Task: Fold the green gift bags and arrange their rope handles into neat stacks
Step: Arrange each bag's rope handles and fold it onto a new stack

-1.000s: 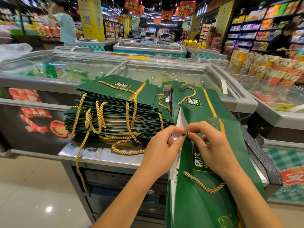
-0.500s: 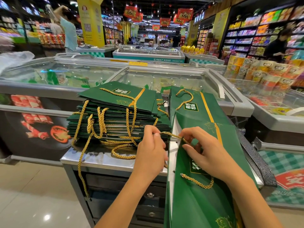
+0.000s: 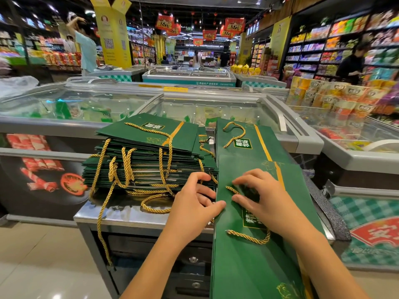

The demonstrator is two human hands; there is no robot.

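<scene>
Lowered since a second ago: both hands, from a pinch on cord at the lifted mouth of the bag, down onto its flattened face; the white inner gusset no longer shows. Item: top bag (image 3: 248,266), green card with gold stripe, lying flat on the right stack (image 3: 259,145), its near end overhanging the surface (image 3: 112,210) towards the person. Left hand (image 3: 194,201): thumb on the bag's left edge, fingers curled beside it, gripping that edge. Right hand (image 3: 265,197): fingers arched over the face and one end of a rope handle (image 3: 233,189); whether it pinches the cord cannot be told. Left stack (image 3: 146,160): many folded bags, gold handles trailing loose over the front. Handling, by judgement: light, stiff card, smooth and likely to slide, creases easily; best held at side edges or the reinforced mouth; cord limp, best taken near its anchor holes. Surface: polished steel cabinet top, drawers below. Room: supermarket aisle, glass-lidded freezer chests (image 3: 194,108) behind, stocked shelves (image 3: 323,44) right, people distant.
</scene>
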